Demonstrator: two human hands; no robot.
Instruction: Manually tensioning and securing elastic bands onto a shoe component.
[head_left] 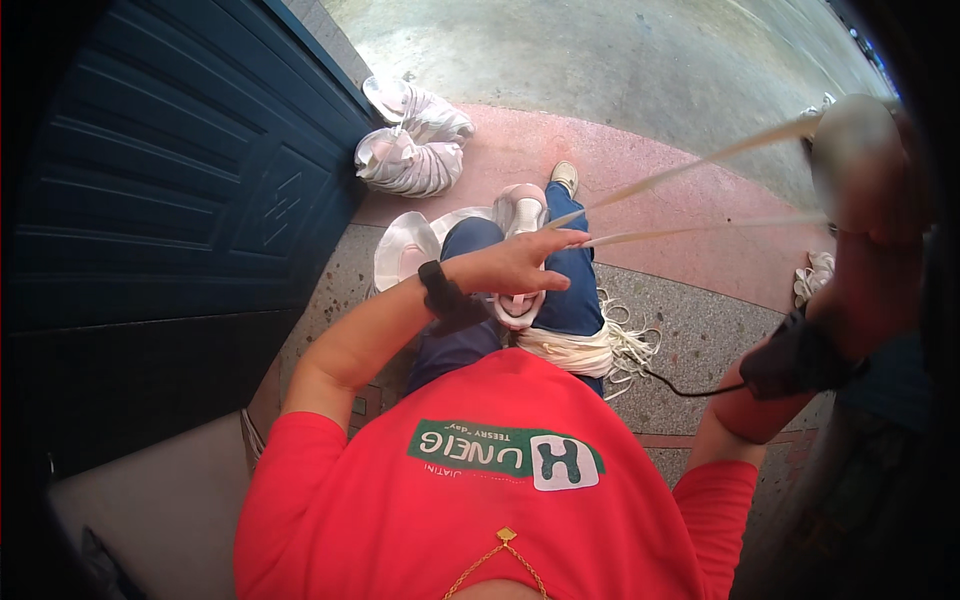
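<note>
A pink and white sneaker (522,212) rests across my lap, partly hidden by my left hand (520,262). That hand lies over the shoe with its fingers stretched out and the thumb apart. From beside its fingertips, two strands of a cream shoelace (690,165) run taut up to the right. My right hand (865,175), raised far out to the right and blurred, is closed on their far end. Over my right thigh hangs a bundle of cream shoelaces (570,350), its loose ends trailing to the side.
White net-like bundles (415,150) stand on the pink floor strip beside a dark blue door (170,170). A white and pink item (402,250) lies left of my knee. Another pale bundle (815,277) sits at the right. A dark cord (695,392) runs to my right wrist.
</note>
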